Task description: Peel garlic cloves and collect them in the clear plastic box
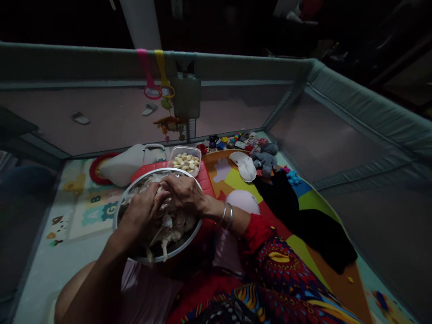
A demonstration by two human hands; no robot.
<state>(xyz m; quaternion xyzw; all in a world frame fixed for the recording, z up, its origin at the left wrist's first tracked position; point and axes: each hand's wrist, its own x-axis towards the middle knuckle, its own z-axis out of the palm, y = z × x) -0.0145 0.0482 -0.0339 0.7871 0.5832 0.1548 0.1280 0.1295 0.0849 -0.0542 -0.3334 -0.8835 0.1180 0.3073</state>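
A round metal bowl (119, 211) full of garlic bulbs (175, 227), with dry stems and papery skins, sits low in front of me. Over it, my left hand (146, 203) and my right hand (185, 192) meet with fingers curled in a pinch. A pale piece of garlic appears between the fingertips, mostly covered by them. Just beyond the bowl stands a clear plastic container (171, 155) holding peeled garlic cloves (186, 163). Both bowl and container are on or against a red surface (206, 180).
A mesh-sided playpen (236, 69) surrounds the mat. Small toys (232, 141), a grey stuffed toy (266, 159), a white cloth piece (243, 166) and black clothing (317, 229) lie to the right. Left of the container is a whitish jug-like object (123, 166). Rings hang from the rail.
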